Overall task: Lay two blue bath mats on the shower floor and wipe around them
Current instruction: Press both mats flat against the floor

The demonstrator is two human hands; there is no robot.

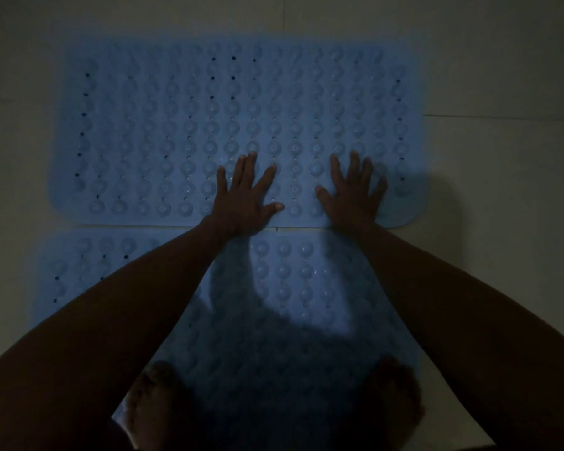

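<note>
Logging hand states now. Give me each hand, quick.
Left hand: open, fingers spread flat, pressing on the far bath mat.
Right hand: open, fingers spread flat on the same mat.

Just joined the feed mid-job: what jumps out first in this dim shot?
Two blue mats fill the floor, the far mat and the near mat, set edge to edge with a thin seam between them. The left hand and right hand lie flat with fingers spread on the far mat's near edge. Bare feet stand at the near mat's bottom, deep in shadow.
</note>
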